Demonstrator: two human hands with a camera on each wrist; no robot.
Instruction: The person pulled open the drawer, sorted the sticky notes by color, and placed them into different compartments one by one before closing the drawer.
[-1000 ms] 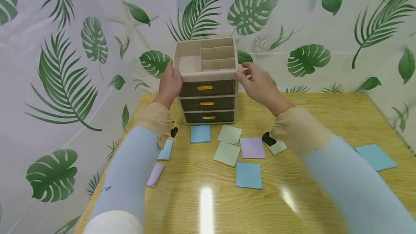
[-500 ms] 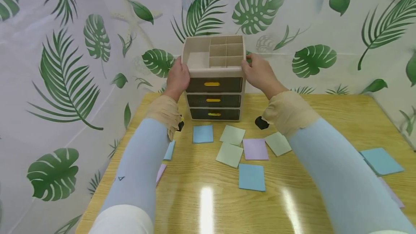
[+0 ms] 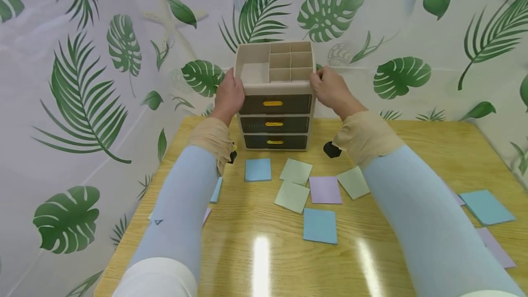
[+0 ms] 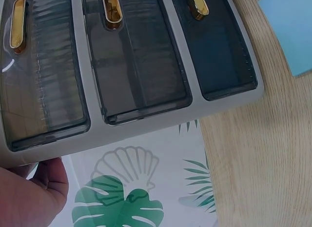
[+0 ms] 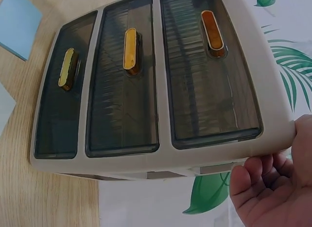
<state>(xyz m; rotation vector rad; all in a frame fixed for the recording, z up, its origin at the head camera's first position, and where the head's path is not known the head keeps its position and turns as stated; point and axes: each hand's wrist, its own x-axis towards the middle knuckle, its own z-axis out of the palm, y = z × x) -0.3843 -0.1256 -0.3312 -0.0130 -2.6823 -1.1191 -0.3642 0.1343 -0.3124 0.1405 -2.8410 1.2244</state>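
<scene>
A beige desktop drawer organizer [image 3: 275, 111] stands upright at the back of the table, near the patterned wall. Three dark see-through drawers with gold handles fill its front, all pushed in. Its top tray is divided into compartments and holds nothing. My left hand [image 3: 229, 95] grips the organizer's upper left side, and my right hand [image 3: 332, 88] holds the upper right side. In the right wrist view, curled fingers [image 5: 263, 171] lie along the side edge. The left wrist view shows part of the left hand [image 4: 31, 197] against the other side.
Blue, green and purple paper squares lie about the wooden table [image 3: 231, 260], among them a blue square [image 3: 258, 170] just before the organizer and a green one [image 3: 292, 197]. More lie at right, including a blue square [image 3: 487, 206]. A leaf-printed sheet [image 3: 165, 81] covers the wall.
The organizer has shifted right and slightly back across the table. My right hand, with looser fingers a second ago, has closed on its side; the left hand has moved along with it.
</scene>
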